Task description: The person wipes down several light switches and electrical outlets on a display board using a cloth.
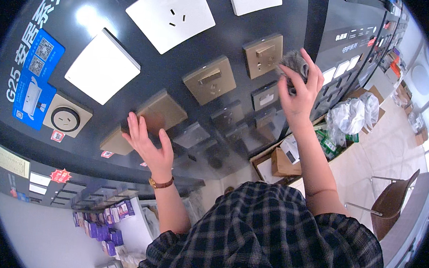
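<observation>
A dark upright display board (104, 127) carries several wall sockets and switch plates. My right hand (304, 88) grips a crumpled grey cloth (294, 65) against the board, just right of a gold switched socket (263, 56). Left of that socket is another gold switched socket (209, 80). My left hand (149, 144), with a brown-strapped wristwatch (161, 183) below it, has its fingers apart and holds nothing. Its fingertips overlap the edges of two gold plates, a larger one (164, 110) and a lower one (116, 142); whether they touch is unclear.
White panels (102, 66) and a large white socket (172, 17) are mounted higher up. Blue stickers (36, 99) cling at the left. Low on the right stand cardboard boxes (284, 164) and plastic bags (352, 113); a brown chair (392, 204) is beyond. Purple boxes (98, 230) fill the lower left.
</observation>
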A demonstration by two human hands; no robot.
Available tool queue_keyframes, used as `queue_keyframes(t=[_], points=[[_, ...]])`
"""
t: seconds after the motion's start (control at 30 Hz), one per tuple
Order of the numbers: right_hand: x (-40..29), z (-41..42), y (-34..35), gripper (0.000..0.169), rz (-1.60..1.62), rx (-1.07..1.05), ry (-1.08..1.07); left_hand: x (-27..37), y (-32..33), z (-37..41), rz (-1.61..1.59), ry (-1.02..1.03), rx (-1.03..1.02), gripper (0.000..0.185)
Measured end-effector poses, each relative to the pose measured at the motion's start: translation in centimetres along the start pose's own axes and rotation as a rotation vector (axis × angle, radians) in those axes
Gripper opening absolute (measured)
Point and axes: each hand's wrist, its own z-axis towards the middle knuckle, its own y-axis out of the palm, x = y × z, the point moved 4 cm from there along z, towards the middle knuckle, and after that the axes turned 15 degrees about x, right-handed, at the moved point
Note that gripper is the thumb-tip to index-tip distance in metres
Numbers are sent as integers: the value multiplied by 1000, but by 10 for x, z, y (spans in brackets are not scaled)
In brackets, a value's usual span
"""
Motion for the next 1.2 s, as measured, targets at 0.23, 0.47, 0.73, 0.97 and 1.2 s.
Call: queue_keyframes(t=[0.23,0.47,0.73,0.97,1.2], points=[[-67,23,31,31,31,86,-267,0,-1,1,-12,-10,-18,55],[-65,-8,31,25,-86,50,-225,0,-3,1,-40,-12,-43,55],[-32,-50,19,26,-32,-73,-207,1,-2,2,-9,4,-27,55],[35,-29,11,28,-138,-30,-18,2,-1,2,27,27,-26,54],[46,-60,-6,24,-68,-129,37,30,7,-54,-169,140,-152,50]])
